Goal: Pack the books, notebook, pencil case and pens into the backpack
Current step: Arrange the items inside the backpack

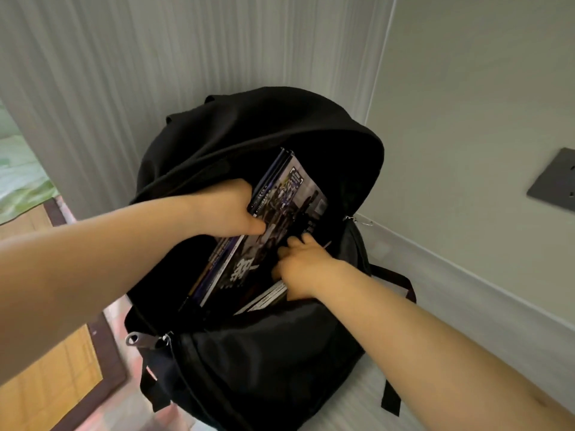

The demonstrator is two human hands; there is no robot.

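Where the black backpack (pixel 249 353) gapes open against the wall corner, a stack of dark-covered books (pixel 280 219) stands tilted in its main compartment, top corner under the flap. The left hand (pixel 228 209) clamps the spines' edge. The right hand (pixel 303 265) curls at the covers' lower edge; its grip is partly hidden. A paler book (pixel 264 300) peeks out beneath.
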